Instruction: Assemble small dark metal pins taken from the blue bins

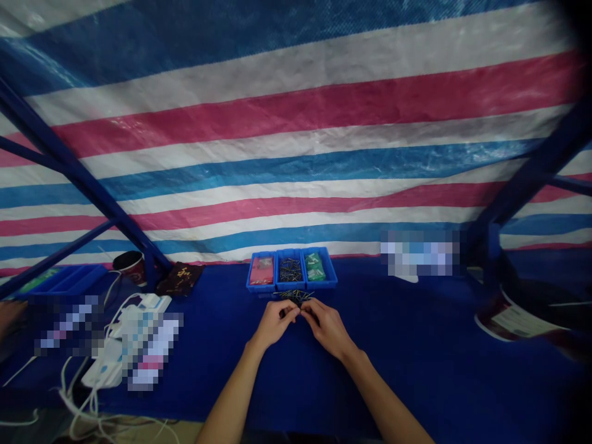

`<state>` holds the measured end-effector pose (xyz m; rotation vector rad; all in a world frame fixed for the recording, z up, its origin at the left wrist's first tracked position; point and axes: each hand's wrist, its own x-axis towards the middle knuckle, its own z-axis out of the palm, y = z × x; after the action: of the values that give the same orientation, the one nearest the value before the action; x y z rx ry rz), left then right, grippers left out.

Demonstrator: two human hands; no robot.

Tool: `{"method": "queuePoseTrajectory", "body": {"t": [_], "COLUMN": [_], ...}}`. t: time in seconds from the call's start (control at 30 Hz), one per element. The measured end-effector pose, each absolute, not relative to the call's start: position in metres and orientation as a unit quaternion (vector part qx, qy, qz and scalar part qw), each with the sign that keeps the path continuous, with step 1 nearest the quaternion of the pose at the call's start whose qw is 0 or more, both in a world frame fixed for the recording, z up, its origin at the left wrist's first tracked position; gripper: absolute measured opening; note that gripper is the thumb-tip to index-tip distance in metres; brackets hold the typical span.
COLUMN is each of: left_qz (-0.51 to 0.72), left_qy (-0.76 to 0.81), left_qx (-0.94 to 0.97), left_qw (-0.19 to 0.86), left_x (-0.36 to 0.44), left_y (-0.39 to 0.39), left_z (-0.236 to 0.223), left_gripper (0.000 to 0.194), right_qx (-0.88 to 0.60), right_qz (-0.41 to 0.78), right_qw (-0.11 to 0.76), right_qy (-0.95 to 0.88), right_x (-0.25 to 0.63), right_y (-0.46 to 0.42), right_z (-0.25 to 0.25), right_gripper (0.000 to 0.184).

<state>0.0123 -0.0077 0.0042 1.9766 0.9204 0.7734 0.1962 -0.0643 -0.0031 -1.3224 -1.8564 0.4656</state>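
Observation:
My left hand (280,322) and my right hand (327,325) meet fingertip to fingertip over the blue tabletop, each closed in a pinch. Whatever is between the fingers is too small to make out. Just beyond them lies a loose pile of what look like dark screws or nails (296,295). Behind the pile stands a row of joined blue bins. The left bin (250,281) contains something pink with a small clear packet, the middle bin (289,286) many thin dark fasteners, and the right bin (329,284) green and whitish packets.
A white power strip (104,364) with tangled cables lies to the left, near a brown packet (180,279) and a dark cup (129,266). A large round tub (518,317) stands at the right. Blue frame posts rise on both sides. Another person's hand (10,314) shows at the left edge.

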Motion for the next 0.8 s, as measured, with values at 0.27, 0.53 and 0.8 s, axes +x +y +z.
{"method": "queuePoseTrajectory", "body": {"t": [0.27,0.53,0.8], "left_qz": [0.308,0.305,0.311], "left_qy": [0.366,0.364,0.358], "left_qx": [0.781,0.781,0.782], "left_qw": [0.401,0.406,0.404], "left_x": [0.0125,0.0118,0.0115], "left_y": [-0.0075,-0.0067,-0.0067], "left_z": [0.0039,0.0035,0.0021], "left_gripper": [0.036,0.032,0.028], "right_qx": [-0.522,-0.525,-0.525], "right_qz": [0.175,0.186,0.186], "right_qw": [0.399,0.4,0.394], "right_qy": [-0.733,-0.728,-0.731], "right_x": [0.196,0.1957,0.1963], "right_y": [-0.0642,-0.0636,-0.0644], "right_z": [-0.0034,-0.0061,-0.0041], "right_gripper": [0.016,0.013,0.015]}}
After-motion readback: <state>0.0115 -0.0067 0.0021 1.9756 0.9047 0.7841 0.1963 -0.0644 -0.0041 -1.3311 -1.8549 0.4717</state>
